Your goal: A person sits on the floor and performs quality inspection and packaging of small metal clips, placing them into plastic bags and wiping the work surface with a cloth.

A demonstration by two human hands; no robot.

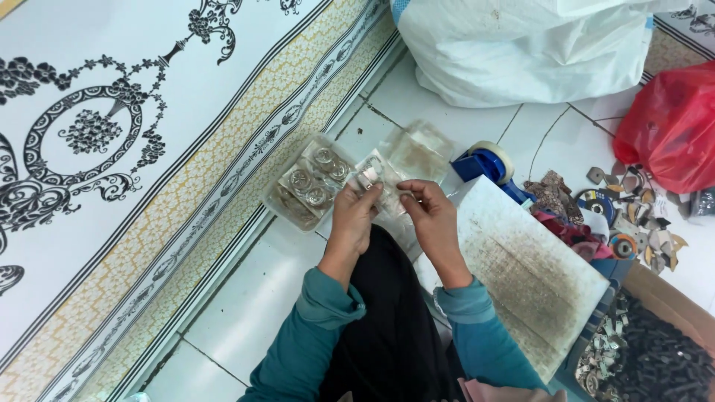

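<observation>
My left hand (356, 212) and my right hand (428, 211) are raised together over my dark lap, both pinching a small clear plastic bag (381, 181) with a small metal piece inside. Just beyond my left hand lies a clear packet (307, 183) of round silver metal parts on the white floor tile. Another clear empty bag (418, 151) lies flat behind the hands. Teal sleeves cover both forearms.
A blue tape dispenser (488, 164) stands right of the hands, next to a worn white board (529, 272). A big white sack (521, 45) and a red plastic bag (674, 126) lie behind. Scattered scraps (633, 208) and a cardboard box (666, 301) of dark and silvery parts are at right. A patterned wall (112, 149) is at left.
</observation>
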